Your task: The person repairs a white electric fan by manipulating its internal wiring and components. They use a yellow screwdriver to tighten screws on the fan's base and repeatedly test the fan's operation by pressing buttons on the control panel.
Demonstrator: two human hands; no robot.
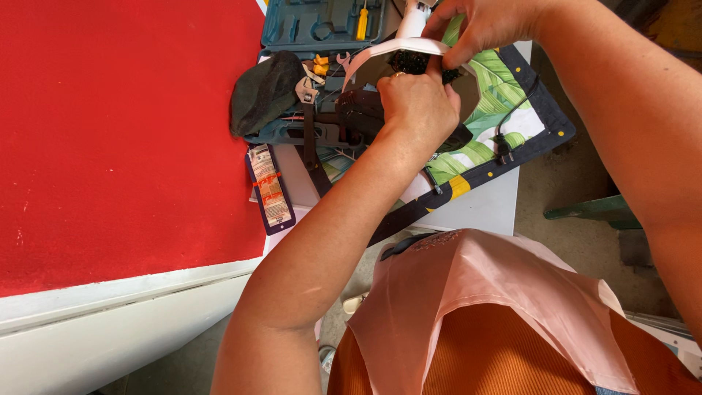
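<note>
My left hand point(417, 102) is closed around a dark part of a small appliance, just under a curved white plastic piece point(398, 50). My right hand point(479, 25) pinches the right end of that white piece from above. A black wiry part point(418, 62) shows between the two hands. Both hands work over a leaf-patterned cloth point(504, 110) with a dark border, spread on a small white table point(475, 208). A black cord with a plug point(503, 146) lies on the cloth to the right of my left hand.
A teal tool case point(314, 22) with a yellow screwdriver point(362, 22) stands open at the back. A dark cloth point(263, 91), a wrench point(306, 91) and a flat printed packet point(269, 186) lie at the table's left. A red wall point(124, 132) fills the left side.
</note>
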